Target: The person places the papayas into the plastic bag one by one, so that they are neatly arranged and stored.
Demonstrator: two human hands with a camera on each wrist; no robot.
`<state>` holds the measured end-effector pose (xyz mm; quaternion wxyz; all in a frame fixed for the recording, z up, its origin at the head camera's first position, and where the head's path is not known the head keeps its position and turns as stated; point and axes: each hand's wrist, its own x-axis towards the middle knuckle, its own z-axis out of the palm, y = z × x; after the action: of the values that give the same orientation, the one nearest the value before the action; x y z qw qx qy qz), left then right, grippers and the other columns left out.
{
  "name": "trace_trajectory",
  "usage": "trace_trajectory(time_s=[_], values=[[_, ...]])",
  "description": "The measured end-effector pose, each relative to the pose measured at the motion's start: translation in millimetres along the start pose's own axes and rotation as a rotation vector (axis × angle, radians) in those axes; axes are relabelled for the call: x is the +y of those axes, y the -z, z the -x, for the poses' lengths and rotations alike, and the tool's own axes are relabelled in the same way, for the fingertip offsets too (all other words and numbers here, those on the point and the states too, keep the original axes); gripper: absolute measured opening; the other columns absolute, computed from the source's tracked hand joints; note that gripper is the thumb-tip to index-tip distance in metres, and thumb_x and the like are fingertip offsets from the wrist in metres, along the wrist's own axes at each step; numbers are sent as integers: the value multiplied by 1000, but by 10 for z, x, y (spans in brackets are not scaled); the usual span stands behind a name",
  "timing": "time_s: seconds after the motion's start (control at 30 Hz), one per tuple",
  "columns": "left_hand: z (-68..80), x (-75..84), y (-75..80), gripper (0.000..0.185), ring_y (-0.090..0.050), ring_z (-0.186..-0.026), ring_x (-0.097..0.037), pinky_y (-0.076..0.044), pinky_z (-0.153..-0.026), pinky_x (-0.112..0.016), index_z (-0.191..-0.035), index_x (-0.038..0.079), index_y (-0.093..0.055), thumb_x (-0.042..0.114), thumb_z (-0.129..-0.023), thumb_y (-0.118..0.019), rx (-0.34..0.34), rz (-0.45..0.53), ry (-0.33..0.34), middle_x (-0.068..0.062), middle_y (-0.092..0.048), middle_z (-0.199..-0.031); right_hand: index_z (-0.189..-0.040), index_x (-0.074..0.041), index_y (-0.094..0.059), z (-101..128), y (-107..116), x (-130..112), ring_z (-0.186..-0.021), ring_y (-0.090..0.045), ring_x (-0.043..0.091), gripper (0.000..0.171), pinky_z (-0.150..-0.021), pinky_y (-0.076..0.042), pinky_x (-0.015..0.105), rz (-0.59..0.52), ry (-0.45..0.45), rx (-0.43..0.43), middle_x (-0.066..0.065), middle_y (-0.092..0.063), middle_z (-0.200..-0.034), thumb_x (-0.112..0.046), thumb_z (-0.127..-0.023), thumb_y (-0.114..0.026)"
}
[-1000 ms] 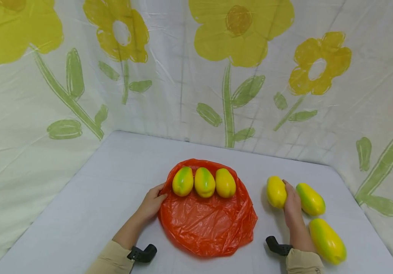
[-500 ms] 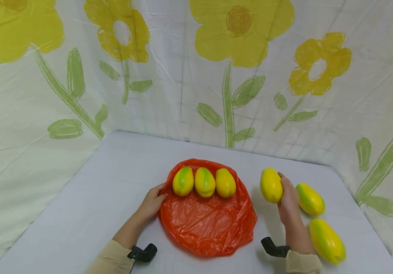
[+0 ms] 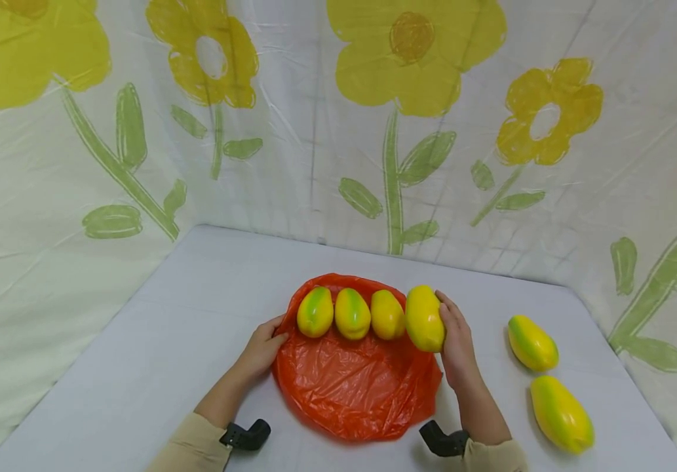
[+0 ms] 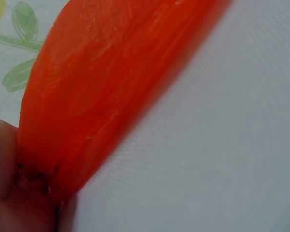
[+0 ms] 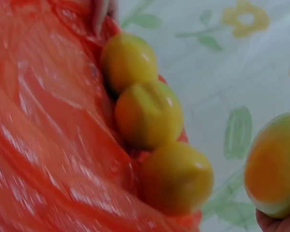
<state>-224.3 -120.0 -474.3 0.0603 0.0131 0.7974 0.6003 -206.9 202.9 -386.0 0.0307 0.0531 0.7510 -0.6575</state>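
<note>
A red plastic bag (image 3: 356, 393) lies spread and open on the white table. Three yellow-green papayas (image 3: 352, 314) stand side by side in it along the far rim. At the bag's left edge my left hand (image 3: 260, 349) pinches the rim; the left wrist view shows the red film (image 4: 96, 82) gathered at the thumb. My right hand (image 3: 459, 344) grips another papaya (image 3: 424, 319) by its right side, over the bag's right rim and beside the row. The right wrist view has this held papaya (image 5: 276, 166) at its right edge, apart from the other three.
Two more papayas, an upper one (image 3: 533, 343) and a lower one (image 3: 561, 414), lie on the table (image 3: 196, 314) to the right of my right arm. A flowered curtain (image 3: 291, 170) hangs behind the table.
My right hand has carried the papaya leftward from the right side of the table to the bag's right rim. The left hand and the three papayas in the bag have stayed put.
</note>
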Motion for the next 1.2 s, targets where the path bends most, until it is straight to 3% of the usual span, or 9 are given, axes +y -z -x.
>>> trace_trajectory(time_s=[0.13, 0.3, 0.63, 0.93, 1.2], values=[[-2, -6, -2, 44, -41, -131, -32, -39, -104, -46, -138, 1, -43, 4, -93, -39, -4, 7, -1, -17, -44, -142, -148, -24, -24, 23, -157, 5, -126, -34, 21, 50, -106, -33, 36, 6, 4, -9, 3, -28, -149, -40, -101, -23], [0, -9, 0, 44, -42, -131, -32, -40, -103, -45, -138, 1, -42, 4, -94, -39, -10, 1, -7, -17, -44, -142, -146, -23, -30, 54, -338, 5, -118, -37, 21, 48, -97, -35, 31, 17, 11, -7, 5, -34, -145, -39, -101, -27], [35, 43, 20, 44, -44, -129, -31, -42, -102, -44, -139, 1, -41, 5, -95, -39, -20, 0, 8, -17, -44, -142, -144, -28, -33, 240, -788, 89, -111, -42, 22, 48, -87, -45, 27, -53, 16, -110, 6, -37, -139, -43, -98, -35], [53, 41, 22, 44, -55, -115, -27, -50, -94, -39, -139, 4, -42, 6, -95, -39, -24, 23, 13, -15, -49, -138, -144, -27, -33, 415, -1251, 202, -126, -36, 26, 51, -104, -40, 46, -114, 0, -149, 3, -31, -147, -45, -96, -37], [48, 37, 21, 43, -58, -106, -22, -53, -89, -37, -137, 6, -45, 7, -95, -41, -5, -7, 28, -14, -52, -134, -143, -26, -35, 497, -1497, 279, -127, -35, 26, 50, -107, -33, 53, -134, -26, -157, 4, -33, -146, -45, -97, -36]])
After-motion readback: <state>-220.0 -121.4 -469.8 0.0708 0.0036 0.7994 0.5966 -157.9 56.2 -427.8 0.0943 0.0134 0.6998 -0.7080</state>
